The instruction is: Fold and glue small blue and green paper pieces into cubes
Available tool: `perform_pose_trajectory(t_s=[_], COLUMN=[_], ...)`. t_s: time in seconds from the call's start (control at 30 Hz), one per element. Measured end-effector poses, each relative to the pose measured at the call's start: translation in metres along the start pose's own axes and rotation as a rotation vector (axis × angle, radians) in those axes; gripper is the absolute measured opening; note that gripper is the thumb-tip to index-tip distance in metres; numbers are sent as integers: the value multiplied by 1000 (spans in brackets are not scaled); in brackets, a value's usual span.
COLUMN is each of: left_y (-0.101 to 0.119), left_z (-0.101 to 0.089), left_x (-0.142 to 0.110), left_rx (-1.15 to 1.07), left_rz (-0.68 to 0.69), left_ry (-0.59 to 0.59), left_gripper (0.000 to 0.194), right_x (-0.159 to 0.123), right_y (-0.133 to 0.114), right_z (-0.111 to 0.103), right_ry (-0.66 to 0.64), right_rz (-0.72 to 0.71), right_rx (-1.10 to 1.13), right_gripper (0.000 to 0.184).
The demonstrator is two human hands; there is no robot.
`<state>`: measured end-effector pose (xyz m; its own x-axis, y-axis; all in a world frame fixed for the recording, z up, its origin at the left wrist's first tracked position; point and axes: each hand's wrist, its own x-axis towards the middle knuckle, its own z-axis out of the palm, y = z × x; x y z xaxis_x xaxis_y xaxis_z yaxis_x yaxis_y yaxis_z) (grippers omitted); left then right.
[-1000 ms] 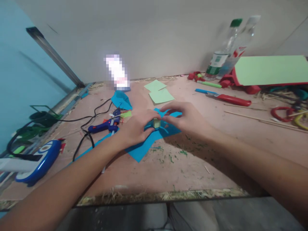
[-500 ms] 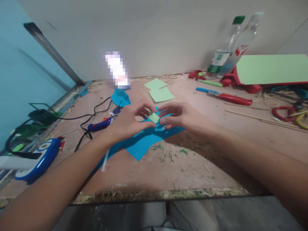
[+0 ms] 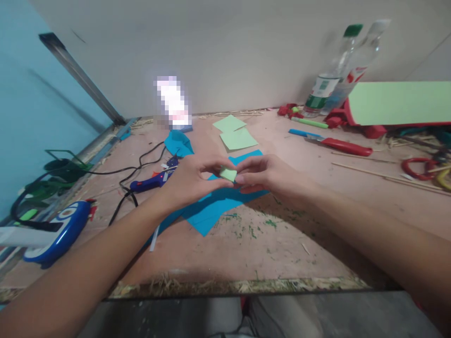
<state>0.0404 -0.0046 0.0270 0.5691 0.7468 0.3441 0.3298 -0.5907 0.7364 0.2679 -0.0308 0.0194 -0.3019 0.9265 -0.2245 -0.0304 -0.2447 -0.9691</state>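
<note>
Head view: small green paper [image 3: 229, 175] at centre

Left grip [image 3: 192, 177] pinches it from nine o'clock; right grip [image 3: 266, 174] sits at three, pinch unclear. Probably light, easily creased; hold by edges. Blue paper [image 3: 205, 218] lies toward seven o'clock.

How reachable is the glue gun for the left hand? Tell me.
Probably yes: the glue gun lies beside the left hand, its handle uncovered, though that hand holds a light green piece.
</note>
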Motion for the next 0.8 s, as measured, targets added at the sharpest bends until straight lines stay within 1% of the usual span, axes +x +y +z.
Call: perform_pose_trajectory(t_s=[0.2,0.4,0.5,0.57,0.7,0.8], left_y=[-4,-4,-6,-8,-13,-14], left_z=[0,-3,-5,-5,-4,-3], left_x=[0,0,1,2,3,3], left_rx=[-30,45,132,189,280,277], left_rz=[-37,-42,43,116,223,257], left_ry=[9,-46,-86,-146,-255,-262], left_gripper=[20,23,23,24,29,36], right_x=[0,0,0,1,4,5], right_y=[-1,-2,-4,-5,-6,-6], right_z=[1,1,-1,-2,-3,-1], right_ry=[7,13,53,94,161,167], right_rz=[19,31,-6,-35,-28,-24], right_rx=[3,-21,-75,-117,-180,-192], right_gripper=[9,8,4,3,9,9])
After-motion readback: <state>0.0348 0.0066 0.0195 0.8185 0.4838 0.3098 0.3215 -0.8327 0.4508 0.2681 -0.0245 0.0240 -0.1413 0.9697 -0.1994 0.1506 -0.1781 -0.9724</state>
